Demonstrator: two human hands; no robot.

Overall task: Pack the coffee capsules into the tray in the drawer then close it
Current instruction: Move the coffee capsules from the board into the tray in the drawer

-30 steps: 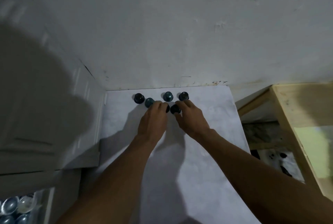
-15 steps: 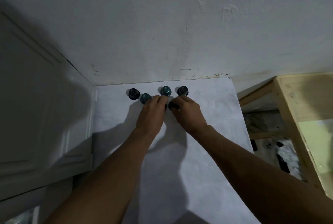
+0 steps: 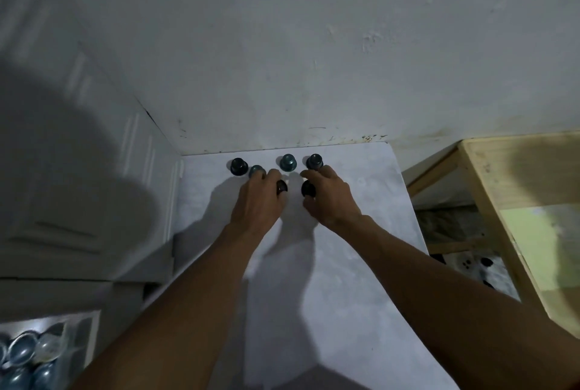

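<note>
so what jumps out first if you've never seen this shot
Two bare hands meet at the far end of the white tabletop: the left hand pinches the left black capsule, the right hand the right black capsule. Just beyond the fingertips, a row of four capsules stands near the wall. At bottom left, shiny blue capsules sit packed in the tray.
</note>
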